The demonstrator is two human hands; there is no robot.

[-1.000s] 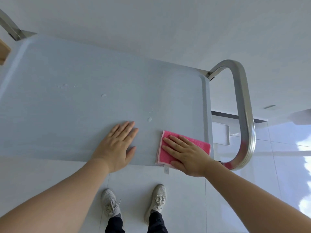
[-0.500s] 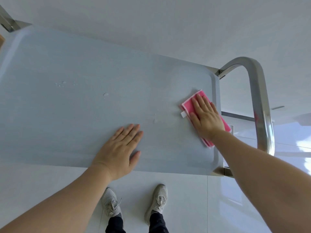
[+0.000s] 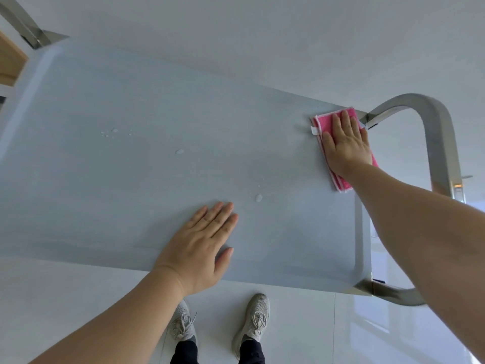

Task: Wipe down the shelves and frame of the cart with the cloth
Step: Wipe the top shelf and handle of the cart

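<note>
Lying flat at the top shelf's far right corner, the pink cloth is pressed by the right hand, fingers straight; left hand rests flat, released, near the front edge; water droplets sit between; steel handle curves beyond.

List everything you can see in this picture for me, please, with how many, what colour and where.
cart top shelf: one, pale grey-blue, fills the middle of the view
cloth: one, pink with a pale edge, far right corner of the shelf, under the right hand
water droplets: several, clear, scattered on the shelf left of the cloth
cart handle: one, silver metal loop, off the shelf's right end
frame post: one, silver, top left corner
wooden piece: one, light brown, left edge
floor: white glossy tiles, below the shelf
shoes: two, light grey, bottom centre
left hand: flat on the shelf's near edge
right hand: flat, pressing the cloth
</note>
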